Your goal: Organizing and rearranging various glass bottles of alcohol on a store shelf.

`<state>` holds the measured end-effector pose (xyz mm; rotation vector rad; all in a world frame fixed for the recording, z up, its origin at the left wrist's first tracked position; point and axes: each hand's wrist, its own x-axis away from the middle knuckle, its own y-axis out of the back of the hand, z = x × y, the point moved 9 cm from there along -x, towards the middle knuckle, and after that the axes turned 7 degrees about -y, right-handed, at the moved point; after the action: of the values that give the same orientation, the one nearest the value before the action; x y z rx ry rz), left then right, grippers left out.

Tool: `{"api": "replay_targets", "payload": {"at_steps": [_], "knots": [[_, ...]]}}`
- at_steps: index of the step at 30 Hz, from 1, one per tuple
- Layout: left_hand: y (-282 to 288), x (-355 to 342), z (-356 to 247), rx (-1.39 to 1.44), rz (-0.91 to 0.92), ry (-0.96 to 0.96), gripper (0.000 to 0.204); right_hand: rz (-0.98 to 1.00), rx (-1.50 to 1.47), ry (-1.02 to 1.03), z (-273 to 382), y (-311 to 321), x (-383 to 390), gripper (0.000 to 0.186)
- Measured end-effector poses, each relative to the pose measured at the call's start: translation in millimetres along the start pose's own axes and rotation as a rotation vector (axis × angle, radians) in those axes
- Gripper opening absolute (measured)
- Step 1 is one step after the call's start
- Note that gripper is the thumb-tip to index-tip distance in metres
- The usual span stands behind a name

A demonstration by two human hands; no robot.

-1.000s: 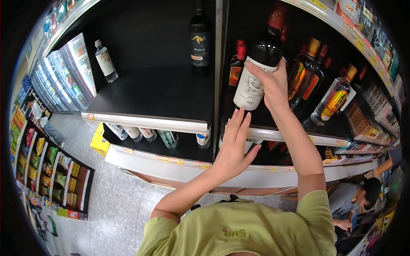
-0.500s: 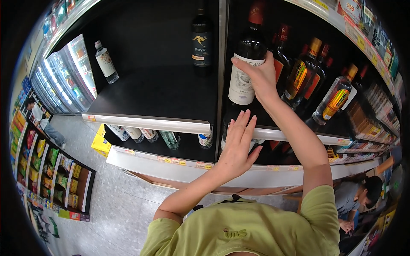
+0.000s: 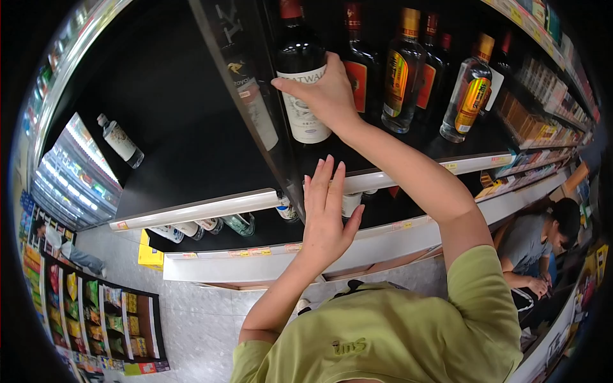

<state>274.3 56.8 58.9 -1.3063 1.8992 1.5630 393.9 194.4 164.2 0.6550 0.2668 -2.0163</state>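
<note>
A dark wine bottle (image 3: 309,121) with a red cap and a white label stands upright on the right-hand shelf, close beside the dark divider. My right hand (image 3: 329,92) is closed around its upper body, thumb across the label. Below it, my left hand (image 3: 326,217) is open in front of the shelf's front edge, fingers stretched upward and thumb apart, holding nothing. Whether its fingertips touch the shelf edge I cannot tell. To the right of the wine bottle stand a dark bottle with a red label (image 3: 359,83) and clear bottles with gold caps (image 3: 402,83).
On the left shelf (image 3: 185,172) a small clear bottle (image 3: 121,142) stands near a mirror-like panel. Several bottles line the lower shelf. A snack rack (image 3: 96,306) stands at lower left, and a yellow box (image 3: 151,254) on the floor. Another person (image 3: 533,242) sits at right.
The whole view has swung, so the shelves and bottles sit further left and tilted. My right hand still grips the wine bottle; my left hand stays open below it.
</note>
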Motion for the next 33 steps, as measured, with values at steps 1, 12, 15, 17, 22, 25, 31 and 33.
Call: {"api": "replay_targets", "payload": {"at_steps": [1,12,15,17,22,25,31,33], "knots": [[0.7,0.2,-0.4,-0.018,0.003,-0.003,0.084,-0.004,0.000,0.001,0.5,-1.8,1.8,0.099],[-1.1,1.3,-1.8,-0.052,0.011,-0.007,0.081,0.070,-0.071,0.001,-15.4,1.7,22.7,0.095],[-2.1,0.7,-2.4,-0.054,0.011,-0.016,0.080,0.130,-0.188,-0.030,-22.4,6.3,37.0,0.085],[-2.7,0.6,-1.3,-0.058,0.013,-0.006,0.079,0.119,-0.093,0.008,-23.4,16.8,47.7,0.084],[-3.2,0.8,1.8,-0.093,0.010,0.011,0.079,0.108,-0.003,0.062,-15.0,48.4,89.0,0.065],[-3.3,-1.5,-1.4,-0.077,-0.012,-0.010,0.079,-0.011,-0.002,0.155,-10.0,78.5,106.7,0.054],[2.2,2.0,1.5,-0.073,-0.018,0.012,0.078,-0.129,-0.004,0.137,-13.3,116.7,124.0,0.046],[3.5,3.1,1.5,-0.090,-0.032,0.032,0.078,-0.147,-0.069,0.100,-19.9,129.6,123.8,0.045]]}}
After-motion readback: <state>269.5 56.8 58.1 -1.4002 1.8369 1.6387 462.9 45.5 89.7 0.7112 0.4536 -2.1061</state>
